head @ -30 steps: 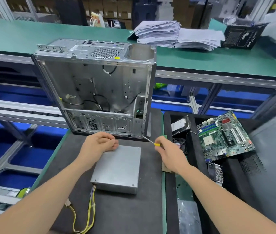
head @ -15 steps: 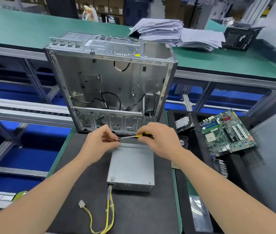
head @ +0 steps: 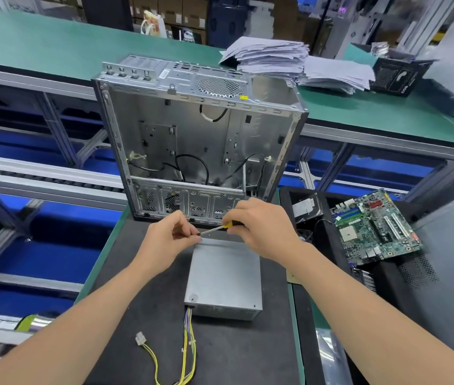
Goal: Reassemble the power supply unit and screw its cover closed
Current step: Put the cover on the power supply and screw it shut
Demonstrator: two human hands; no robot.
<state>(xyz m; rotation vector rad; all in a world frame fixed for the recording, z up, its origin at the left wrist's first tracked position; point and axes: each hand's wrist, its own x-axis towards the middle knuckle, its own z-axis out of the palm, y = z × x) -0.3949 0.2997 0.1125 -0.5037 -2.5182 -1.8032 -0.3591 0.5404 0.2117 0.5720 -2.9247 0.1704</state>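
Power supply unit [head: 224, 276], a plain grey metal box, lies flat on a black mat [head: 136, 315] that covers a green worktop [head: 94, 269], its bundle of yellow and dark cables [head: 188, 343] trailing toward the person and a white connector [head: 139, 337] lying loose beside them. Just behind it an opened computer case [head: 192, 140] stands upright, near the mat's far edge. Both hands meet over the unit's far left corner: the right hand [head: 262, 229] grips the yellow-and-black handle of a screwdriver [head: 221, 227], and the left hand [head: 168, 240] pinches its tip; what sits between those fingertips is too small to make out.

A second green worktop [head: 53, 43] runs across behind, carrying a paper stack [head: 275, 56] and a black box [head: 398, 76], with cartons [head: 181, 6] on racks beyond. Blue flooring shows through the metal framing at left.

The case bears a small yellow sticker [head: 244, 97] and a white label [head: 164, 73], both unreadable; the box's white print is also too blurred to read.

Right of the mat, a black tray [head: 285, 195] holds a green motherboard [head: 373, 226] and a hard drive [head: 307, 207]. Bare mat lies left of the unit.
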